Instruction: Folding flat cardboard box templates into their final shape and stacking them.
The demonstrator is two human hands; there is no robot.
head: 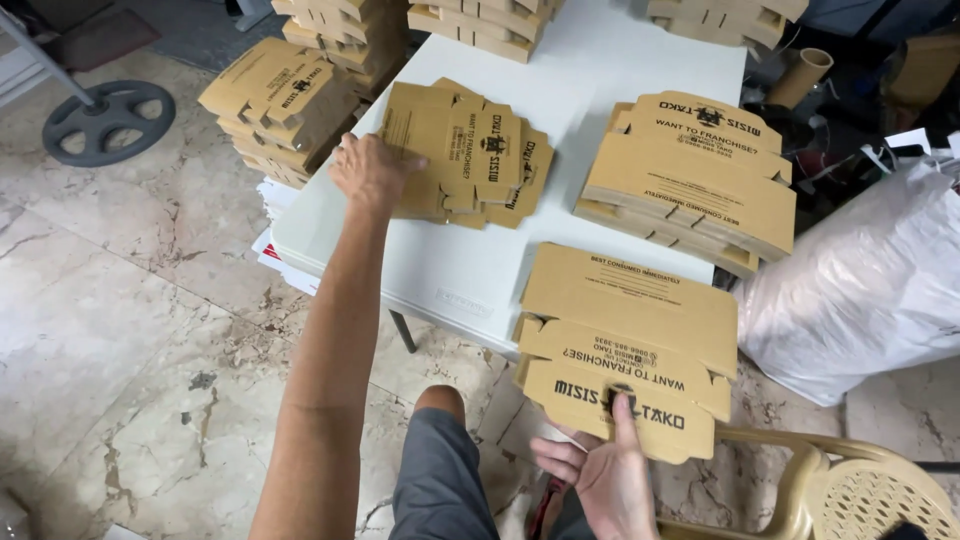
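Note:
My left hand point(372, 172) reaches out over the white table point(450, 270) and rests on the left edge of a pile of flat brown cardboard box blanks point(470, 155). My right hand point(605, 480) is low near my lap and grips the near edge of a stack of flat printed cardboard blanks point(625, 340), thumb on top. That stack overhangs the table's near corner. A taller stack of the same blanks point(690, 175) lies on the table's right side.
More cardboard stacks stand left of the table point(280, 105) and at its far end point(480, 25). A large white plastic sack point(860, 290) sits to the right, a beige plastic chair point(860, 490) at bottom right, a weight plate point(105, 120) on the marble floor.

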